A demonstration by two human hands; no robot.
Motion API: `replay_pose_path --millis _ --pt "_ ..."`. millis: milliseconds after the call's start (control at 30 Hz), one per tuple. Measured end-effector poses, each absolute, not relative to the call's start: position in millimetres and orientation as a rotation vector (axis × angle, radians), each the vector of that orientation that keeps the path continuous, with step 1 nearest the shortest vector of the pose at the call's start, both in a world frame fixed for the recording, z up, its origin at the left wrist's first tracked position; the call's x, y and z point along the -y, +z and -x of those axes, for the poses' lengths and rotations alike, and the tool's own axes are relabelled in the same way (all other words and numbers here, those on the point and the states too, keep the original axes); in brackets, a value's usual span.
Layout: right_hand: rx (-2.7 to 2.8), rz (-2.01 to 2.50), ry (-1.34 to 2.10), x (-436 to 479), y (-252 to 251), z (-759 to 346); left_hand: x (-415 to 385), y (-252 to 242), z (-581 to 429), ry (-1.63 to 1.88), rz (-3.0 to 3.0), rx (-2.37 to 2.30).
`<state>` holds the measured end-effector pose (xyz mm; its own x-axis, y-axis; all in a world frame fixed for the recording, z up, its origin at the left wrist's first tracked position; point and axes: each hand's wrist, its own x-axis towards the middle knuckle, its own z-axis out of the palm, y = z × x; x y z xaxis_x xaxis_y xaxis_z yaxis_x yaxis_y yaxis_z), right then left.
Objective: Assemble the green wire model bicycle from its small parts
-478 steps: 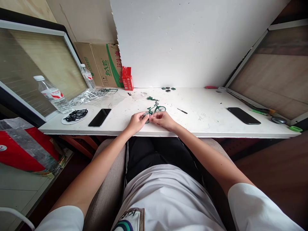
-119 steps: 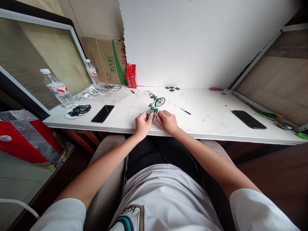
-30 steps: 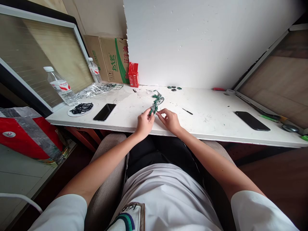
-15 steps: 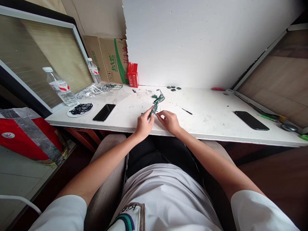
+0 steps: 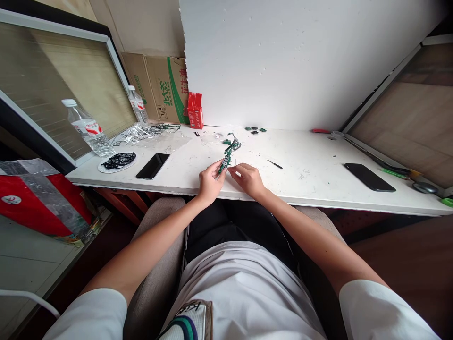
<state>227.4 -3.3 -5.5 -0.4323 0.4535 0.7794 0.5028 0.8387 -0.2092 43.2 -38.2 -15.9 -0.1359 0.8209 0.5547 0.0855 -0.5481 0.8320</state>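
Miniature bicycle, just one, points away from us, its long axis leaning slightly rightward toward the far end. It looks dark green with silvery-grey parts, thin and spindly, and lies between our hands over the tabletop's near side. Our left hand's grip is closed on its near end; whether our right hand's grip holds anything, we cannot tell. We count four small dark pieces beyond and two bottles leftward.

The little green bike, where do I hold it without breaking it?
Maybe pinch the green bike by its middle, from the left, just beyond the left hand holding its near end: that part looks sturdier than the thin wheel at the far end.
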Motion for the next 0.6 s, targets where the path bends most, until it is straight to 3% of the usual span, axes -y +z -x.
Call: replay_pose_path --millis 600 --pt "2.129 0.717 -0.029 5.6 -4.4 -226.6 36.7 -16.8 -41.7 1.779 -1.545 -1.013"
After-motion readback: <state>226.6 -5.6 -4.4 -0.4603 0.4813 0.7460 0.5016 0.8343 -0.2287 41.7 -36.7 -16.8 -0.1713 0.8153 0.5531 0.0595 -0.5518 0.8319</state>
